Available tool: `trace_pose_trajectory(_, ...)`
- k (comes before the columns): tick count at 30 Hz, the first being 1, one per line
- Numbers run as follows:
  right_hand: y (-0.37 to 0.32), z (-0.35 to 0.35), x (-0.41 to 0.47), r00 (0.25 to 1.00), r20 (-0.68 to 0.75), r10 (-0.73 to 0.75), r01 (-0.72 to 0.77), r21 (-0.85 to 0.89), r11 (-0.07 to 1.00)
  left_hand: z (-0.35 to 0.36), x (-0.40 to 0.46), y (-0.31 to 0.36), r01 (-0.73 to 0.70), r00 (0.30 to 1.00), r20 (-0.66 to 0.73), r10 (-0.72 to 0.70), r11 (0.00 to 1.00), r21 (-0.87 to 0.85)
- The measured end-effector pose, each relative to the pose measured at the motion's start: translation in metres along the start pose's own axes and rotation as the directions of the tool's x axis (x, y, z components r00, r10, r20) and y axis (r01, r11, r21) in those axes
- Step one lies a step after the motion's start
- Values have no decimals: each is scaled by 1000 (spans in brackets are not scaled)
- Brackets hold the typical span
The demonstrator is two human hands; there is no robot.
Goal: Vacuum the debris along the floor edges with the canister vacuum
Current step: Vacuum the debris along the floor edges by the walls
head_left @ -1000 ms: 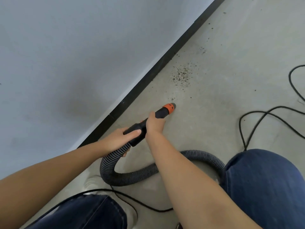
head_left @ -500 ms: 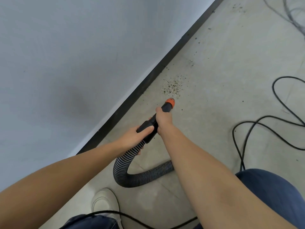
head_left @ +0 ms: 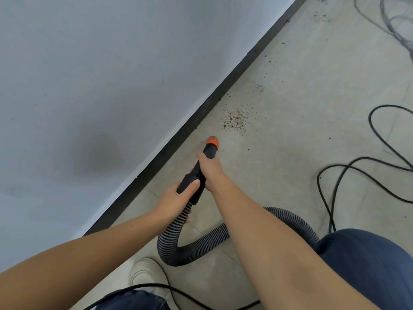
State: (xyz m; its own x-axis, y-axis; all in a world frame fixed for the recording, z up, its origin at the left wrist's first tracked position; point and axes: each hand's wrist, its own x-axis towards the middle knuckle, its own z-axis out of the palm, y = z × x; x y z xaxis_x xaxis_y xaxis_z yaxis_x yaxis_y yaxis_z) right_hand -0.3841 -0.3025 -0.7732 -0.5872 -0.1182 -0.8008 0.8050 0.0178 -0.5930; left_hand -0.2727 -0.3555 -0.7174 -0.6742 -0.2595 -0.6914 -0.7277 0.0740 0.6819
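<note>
Black vacuum nozzle with orange tip (head_left: pixel 209 148), gripped by both hands (head_left: pixel 209 170) (head_left: pixel 178 198) for aim, pointed at dark debris patch (head_left: pixel 235 119), frame centre.

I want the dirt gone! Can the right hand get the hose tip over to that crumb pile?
Probably yes. The right hand holds the nozzle just short of the crumb pile, with only bare floor between them.

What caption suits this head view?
Both hands, left hand and right hand, aim the vacuum nozzle toward debris beside the baseboard.
</note>
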Motion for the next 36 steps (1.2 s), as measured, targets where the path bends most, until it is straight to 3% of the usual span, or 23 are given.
trace_pose_trajectory(3,2,-13,-1,999,-39,-12,11,-29,1000,5,11,7,-5,999,41,4,1000,18)
trace_pose_trajectory(10,-24,-56,21,954,-293,-64,89,74,993,28,57,43,-103,973,224,56,974,203)
trace_pose_trajectory(17,-59,-24,27,987,-156,-26,32,34,999,13,75,59,-15,987,159,0,995,94)
trace_pose_trajectory(21,-69,-45,24,977,-213,23,-4,85,996,18,82,88,39,930,350,-110,978,204)
trace_pose_trajectory(25,-88,-72,21,977,-211,43,-27,76,997,41,89,112,112,859,475,-189,976,186)
trace_pose_trajectory(31,-115,-77,14,970,-232,66,-98,-125,987,59,89,124,151,876,442,-195,980,133)
trace_pose_trajectory(36,-126,-90,3,968,-222,120,-157,-157,975,79,81,122,148,896,410,-167,986,78)
